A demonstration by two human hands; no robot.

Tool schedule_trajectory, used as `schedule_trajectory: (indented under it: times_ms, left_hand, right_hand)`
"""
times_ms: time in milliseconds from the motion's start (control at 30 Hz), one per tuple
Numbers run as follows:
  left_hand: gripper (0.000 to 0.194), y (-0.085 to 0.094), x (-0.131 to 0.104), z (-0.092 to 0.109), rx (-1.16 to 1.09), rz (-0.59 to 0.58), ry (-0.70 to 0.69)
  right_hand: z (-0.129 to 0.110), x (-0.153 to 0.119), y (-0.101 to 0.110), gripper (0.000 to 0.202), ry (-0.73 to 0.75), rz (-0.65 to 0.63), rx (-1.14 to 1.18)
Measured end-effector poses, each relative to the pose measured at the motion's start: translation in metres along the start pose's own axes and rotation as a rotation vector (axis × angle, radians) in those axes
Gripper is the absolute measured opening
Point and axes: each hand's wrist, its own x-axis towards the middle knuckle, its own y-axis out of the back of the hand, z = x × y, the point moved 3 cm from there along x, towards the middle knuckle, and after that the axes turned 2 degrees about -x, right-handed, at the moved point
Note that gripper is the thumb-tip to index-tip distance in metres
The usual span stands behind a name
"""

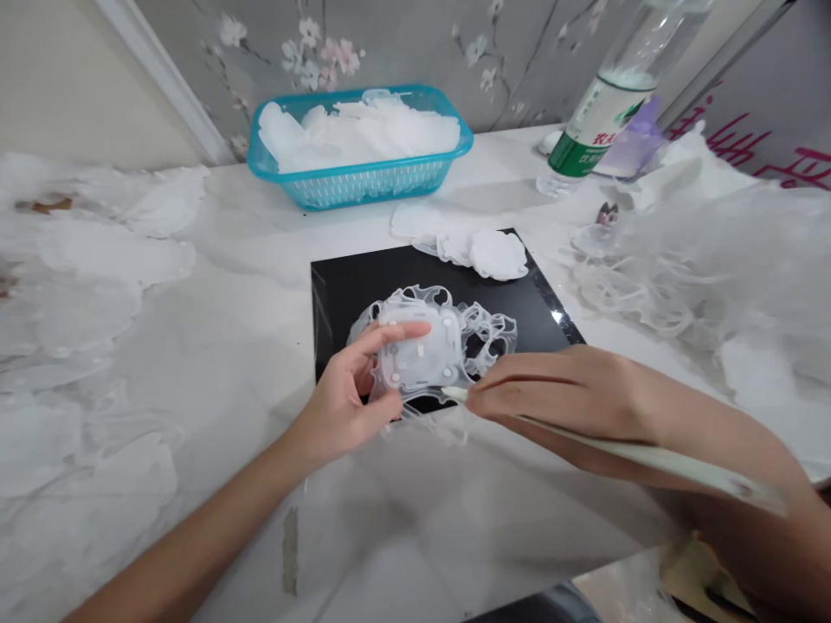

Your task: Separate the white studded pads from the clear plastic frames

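The left hand (344, 394) grips the translucent white, rounded plastic piece (432, 355) above the glossy black rectangular board (344, 285), index finger extended across its face, thumb at its lower-left edge. The right hand (558, 389) is closed around the slender pale-green pen-shaped tool (655, 459), tip near the piece's lower edge.

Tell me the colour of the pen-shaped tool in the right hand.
The tool is pale off-white, faintly greenish, as the head view shows.
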Motion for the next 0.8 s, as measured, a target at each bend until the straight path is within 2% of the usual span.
schedule_trajectory:
  times_ms: [133,467,567,667,800]
  left_hand:
    - [0.058,0.0,0.0,-0.001,0.01,-0.011,0.009]
    - [0.057,0.001,0.002,0.003,-0.034,0.013,0.018]
    - [0.056,0.004,0.003,0.0,-0.071,0.026,0.013]
    - [0.052,0.008,0.002,-0.004,-0.091,0.05,0.009]
    - [0.048,0.009,0.001,-0.007,-0.087,0.076,0.014]
  right_hand:
    - [0.0,0.001,0.004,0.021,-0.017,-0.053,-0.007]
    - [0.004,-0.003,0.006,0.023,-0.022,-0.056,-0.09]
    - [0.004,-0.003,0.01,0.022,-0.037,-0.046,-0.011]
    - [0.003,-0.002,0.02,0.013,-0.028,0.097,0.133]
    - [0.004,-0.003,0.031,0.013,-0.1,0.512,0.214]
